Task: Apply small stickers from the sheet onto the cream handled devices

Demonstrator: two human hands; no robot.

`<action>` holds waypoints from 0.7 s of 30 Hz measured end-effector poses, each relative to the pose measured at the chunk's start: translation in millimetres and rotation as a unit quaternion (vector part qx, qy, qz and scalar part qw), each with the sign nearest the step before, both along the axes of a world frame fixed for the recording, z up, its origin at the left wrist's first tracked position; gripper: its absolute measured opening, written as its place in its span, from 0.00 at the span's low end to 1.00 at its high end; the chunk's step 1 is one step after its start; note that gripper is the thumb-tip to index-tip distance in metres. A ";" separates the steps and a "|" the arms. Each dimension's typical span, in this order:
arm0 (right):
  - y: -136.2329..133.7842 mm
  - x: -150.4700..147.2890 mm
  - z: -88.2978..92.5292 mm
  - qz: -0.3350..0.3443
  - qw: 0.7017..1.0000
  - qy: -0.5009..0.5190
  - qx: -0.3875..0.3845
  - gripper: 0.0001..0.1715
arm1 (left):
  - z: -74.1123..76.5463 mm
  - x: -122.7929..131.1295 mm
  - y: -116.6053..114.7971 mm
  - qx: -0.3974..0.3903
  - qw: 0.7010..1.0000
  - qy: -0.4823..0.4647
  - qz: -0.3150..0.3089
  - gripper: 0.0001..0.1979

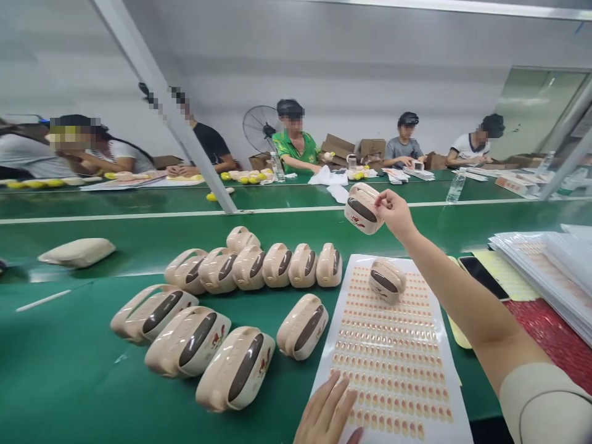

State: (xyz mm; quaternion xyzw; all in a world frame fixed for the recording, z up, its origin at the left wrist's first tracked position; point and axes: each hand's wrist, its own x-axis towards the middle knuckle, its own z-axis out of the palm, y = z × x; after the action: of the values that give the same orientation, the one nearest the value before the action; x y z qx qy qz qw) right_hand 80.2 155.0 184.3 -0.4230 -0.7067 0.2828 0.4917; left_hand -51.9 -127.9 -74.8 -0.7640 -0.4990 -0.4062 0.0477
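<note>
My right hand (393, 213) is stretched out over the green belt, fingers closed on a beige plastic case (362, 209) with a dark window and a red mark. My left hand (329, 412) lies flat with fingers spread on the near edge of a white sticker sheet (393, 364) covered in rows of small orange stickers. Another beige case (386, 280) stands on the sheet's far end. Several more beige cases lie on the belt in a far row (259, 265) and a near row (194, 339).
A green conveyor belt (69, 370) runs left to right with a slanted metal post (185, 129) across it. A beige pad (76, 251) lies at left. A phone (483, 277), yellow sheets and stacked clear sleeves (550, 271) sit at right. Several people work at the far side.
</note>
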 end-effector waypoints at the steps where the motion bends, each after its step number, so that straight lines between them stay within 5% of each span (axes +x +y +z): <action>1: -13.2 15.7 4.9 0.009 1.000 0.008 0.009 0.08 | 6.1 12.1 5.6 -0.012 0.996 0.084 -0.030 0.32; 4: -55.0 62.0 9.2 0.064 0.997 0.032 0.031 0.05 | 14.7 41.8 15.8 -0.042 0.974 0.215 -0.053 0.42; 8: -111.5 115.0 -2.7 0.162 0.986 0.033 0.018 0.07 | 4.1 72.6 6.1 -0.061 0.975 0.213 -0.035 0.43; 12: -159.8 147.4 -28.6 0.223 0.972 0.032 -0.068 0.11 | -3.4 90.6 -15.6 -0.136 0.984 0.112 -0.020 0.41; 15: -185.9 152.4 -58.8 0.264 0.942 0.085 -0.188 0.08 | 4.1 84.5 -23.0 -0.265 0.955 -0.104 -0.079 0.36; 17: -198.4 146.4 -81.2 0.273 0.907 0.157 -0.280 0.09 | 12.8 78.3 -18.0 -0.315 0.875 -0.315 -0.188 0.39; 21: -214.7 131.8 -113.3 0.237 0.817 0.283 -0.443 0.20 | 29.0 85.9 6.9 -0.252 0.609 -0.620 -0.426 0.57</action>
State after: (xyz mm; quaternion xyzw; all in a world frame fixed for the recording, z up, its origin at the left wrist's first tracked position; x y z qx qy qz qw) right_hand 212.0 -59.7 71.0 -0.3159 -0.4130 0.7802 0.3477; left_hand 33.9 -121.0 -45.8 -0.4384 -0.1099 -0.6155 -0.6456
